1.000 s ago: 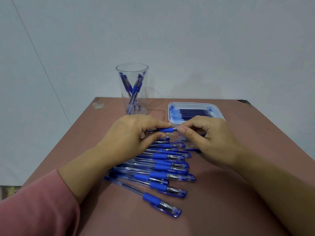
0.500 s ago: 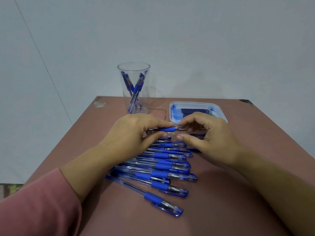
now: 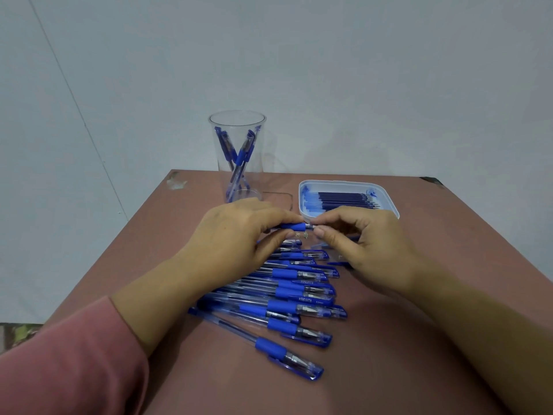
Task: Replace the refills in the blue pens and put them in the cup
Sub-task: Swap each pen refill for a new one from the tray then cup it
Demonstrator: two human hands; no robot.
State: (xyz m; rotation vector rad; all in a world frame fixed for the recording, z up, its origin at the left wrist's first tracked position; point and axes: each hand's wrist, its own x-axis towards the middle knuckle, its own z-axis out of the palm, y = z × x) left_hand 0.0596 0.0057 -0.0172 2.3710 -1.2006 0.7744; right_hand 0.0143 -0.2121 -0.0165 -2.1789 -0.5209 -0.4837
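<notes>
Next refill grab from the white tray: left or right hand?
Right. The right hand sits just in front of the white rectangular plastic tray of dark blue refills; the left hand grips the blue-gripped clear pen barrel.

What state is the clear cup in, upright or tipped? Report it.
Upright. The clear cup stands on its base on the table, rim on top, with a few blue pens leaning inside.

A: What do you see of the person from my feed?

B: I see two bare hands, no rings or watch. The left hand point(image 3: 236, 244) comes out of a dusty pink long sleeve point(image 3: 68, 363) at seven o'clock, soft fabric, cuff ending partway up the forearm.

A: And the right hand point(image 3: 374, 250)?

B: Forearm bare; I see no sleeve there.
</notes>
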